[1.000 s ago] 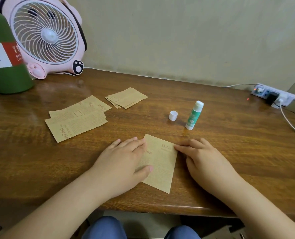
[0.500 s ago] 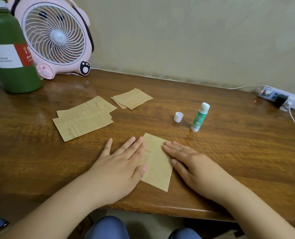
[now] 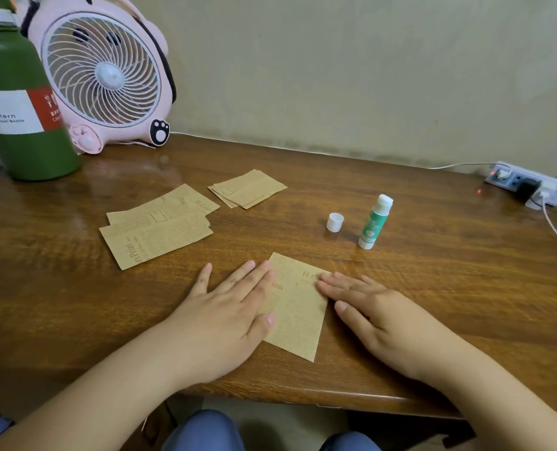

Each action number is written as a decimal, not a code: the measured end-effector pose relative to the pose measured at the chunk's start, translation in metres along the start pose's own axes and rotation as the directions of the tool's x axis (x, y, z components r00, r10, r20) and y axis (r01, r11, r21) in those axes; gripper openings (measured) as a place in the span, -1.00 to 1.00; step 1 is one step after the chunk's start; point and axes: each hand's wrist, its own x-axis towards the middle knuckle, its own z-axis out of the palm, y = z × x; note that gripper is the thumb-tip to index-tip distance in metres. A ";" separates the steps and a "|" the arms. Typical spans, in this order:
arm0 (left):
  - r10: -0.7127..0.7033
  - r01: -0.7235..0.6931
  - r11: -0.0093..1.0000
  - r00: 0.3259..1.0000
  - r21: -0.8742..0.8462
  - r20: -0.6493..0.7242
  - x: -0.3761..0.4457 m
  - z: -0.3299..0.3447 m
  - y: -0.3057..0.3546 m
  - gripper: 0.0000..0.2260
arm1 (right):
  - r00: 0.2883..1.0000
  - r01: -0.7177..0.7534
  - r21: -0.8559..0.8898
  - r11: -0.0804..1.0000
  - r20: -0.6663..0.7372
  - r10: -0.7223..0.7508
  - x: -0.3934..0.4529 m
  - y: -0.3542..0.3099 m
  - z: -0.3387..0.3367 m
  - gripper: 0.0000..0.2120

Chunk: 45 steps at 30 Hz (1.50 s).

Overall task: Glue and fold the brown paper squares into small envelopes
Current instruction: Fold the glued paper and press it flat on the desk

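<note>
A folded brown printed paper (image 3: 298,307) lies near the front edge of the wooden table (image 3: 433,288). My left hand (image 3: 225,314) lies flat on its left side, fingers straight. My right hand (image 3: 378,315) lies flat beside it, its fingertips pressing the paper's right edge. Further back, an uncapped green glue stick (image 3: 375,222) stands upright with its white cap (image 3: 334,222) to its left. Unfolded brown sheets (image 3: 158,231) lie at mid left, and a small stack of folded brown pieces (image 3: 248,188) sits behind them.
A green bottle (image 3: 16,102) and a pink desk fan (image 3: 104,73) stand at the back left against the wall. A white power strip (image 3: 531,187) with cables sits at the back right. My knees show below the table's front edge.
My right hand has flattened and its fingers slid left onto the paper's right edge. My left hand spread flatter on the paper. The view shifted slightly.
</note>
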 end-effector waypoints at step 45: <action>-0.793 0.218 0.561 0.421 -0.799 -0.441 0.024 -0.036 -0.113 -0.57 | 0.977 -0.166 0.147 0.975 -0.112 0.183 0.156 -0.052 0.009 -0.46</action>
